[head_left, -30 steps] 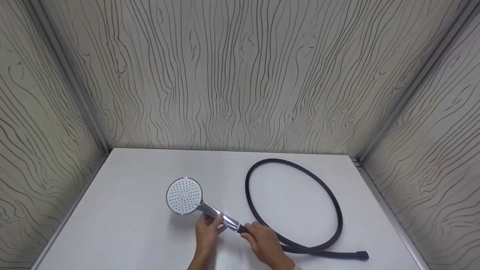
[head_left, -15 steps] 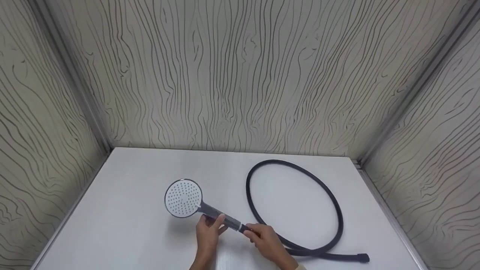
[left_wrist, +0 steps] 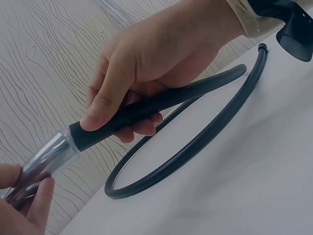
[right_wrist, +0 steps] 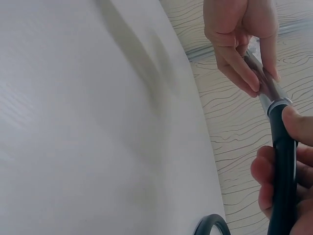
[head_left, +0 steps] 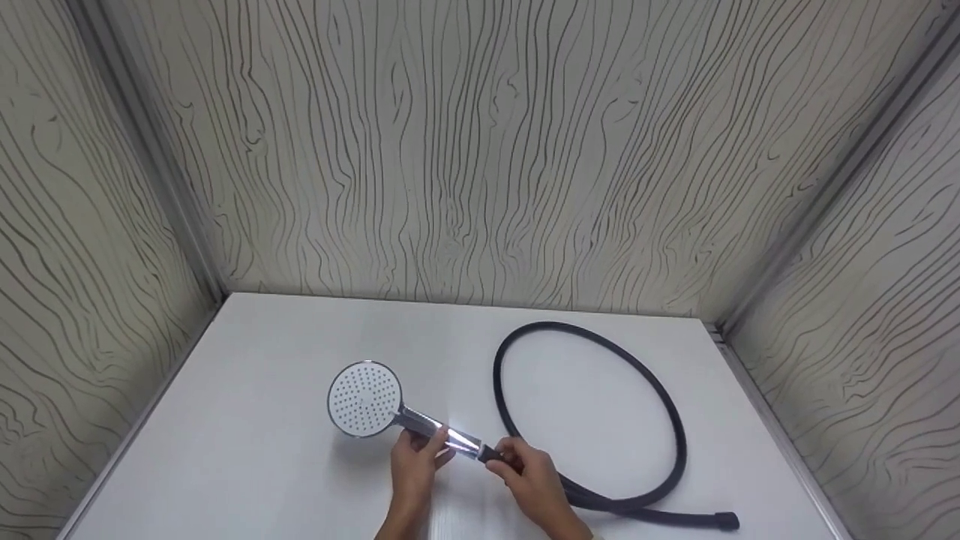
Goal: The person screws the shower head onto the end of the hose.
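A chrome shower head with a round white dotted face is held above the table, its handle slanting down to the right. My left hand pinches that handle between thumb and fingers. Against the handle's end sits the black end of a shower hose, gripped by my right hand with the thumb along it. In the right wrist view a pale ring shows where hose and handle meet; how far they are joined I cannot tell. The hose's other end lies at the right.
The hose's large loop lies on the white table, right of my hands. Wood-grain patterned panels stand behind and at both sides, with grey metal strips at the corners.
The right hand's fingers have shifted on the hose end, the index finger now more bent. The shower head has moved slightly left and down, and the left hand keeps its hold.
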A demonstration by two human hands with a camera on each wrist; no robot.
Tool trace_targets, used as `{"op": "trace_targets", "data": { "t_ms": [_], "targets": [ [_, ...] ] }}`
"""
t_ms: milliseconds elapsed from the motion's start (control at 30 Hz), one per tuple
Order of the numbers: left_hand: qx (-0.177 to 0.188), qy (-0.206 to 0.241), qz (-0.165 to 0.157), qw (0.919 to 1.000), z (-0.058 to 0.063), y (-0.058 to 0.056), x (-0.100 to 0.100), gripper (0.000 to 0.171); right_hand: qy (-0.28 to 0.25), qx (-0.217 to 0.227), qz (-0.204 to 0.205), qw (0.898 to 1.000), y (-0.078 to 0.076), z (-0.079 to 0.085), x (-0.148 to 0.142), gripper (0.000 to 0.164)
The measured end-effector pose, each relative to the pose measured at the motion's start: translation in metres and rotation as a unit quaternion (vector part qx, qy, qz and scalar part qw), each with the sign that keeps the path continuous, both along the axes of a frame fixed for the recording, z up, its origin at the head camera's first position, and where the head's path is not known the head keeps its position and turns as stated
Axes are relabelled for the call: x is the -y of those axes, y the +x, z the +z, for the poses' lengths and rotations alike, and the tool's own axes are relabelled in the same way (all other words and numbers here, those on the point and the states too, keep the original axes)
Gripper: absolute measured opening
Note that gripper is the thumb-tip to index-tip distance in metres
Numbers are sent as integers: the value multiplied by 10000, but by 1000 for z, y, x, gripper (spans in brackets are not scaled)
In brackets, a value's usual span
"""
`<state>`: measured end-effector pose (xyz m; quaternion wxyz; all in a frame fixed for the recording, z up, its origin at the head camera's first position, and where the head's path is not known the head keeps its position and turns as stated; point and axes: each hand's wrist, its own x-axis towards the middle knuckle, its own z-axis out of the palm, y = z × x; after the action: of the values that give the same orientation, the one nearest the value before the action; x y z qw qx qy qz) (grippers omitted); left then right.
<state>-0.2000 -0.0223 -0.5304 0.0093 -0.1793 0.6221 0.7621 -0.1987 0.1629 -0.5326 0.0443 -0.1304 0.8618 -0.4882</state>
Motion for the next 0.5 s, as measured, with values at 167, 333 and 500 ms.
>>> {"op": "trace_targets", "data": {
  "t_ms": [167,333,500],
  "targets": [
    [-130,-42,-33,9999,-3,2,1,44,124,79,369,9992,-2,2,-4,23],
    [-68,135,-109,9998,-5,3,1,45,-101,545,636,9964,-7,4,-9,23],
    [-145,80,7,9999,-3,3,-2,43,-432,773,558,9945,-8,5,-11,22]
  ]
}}
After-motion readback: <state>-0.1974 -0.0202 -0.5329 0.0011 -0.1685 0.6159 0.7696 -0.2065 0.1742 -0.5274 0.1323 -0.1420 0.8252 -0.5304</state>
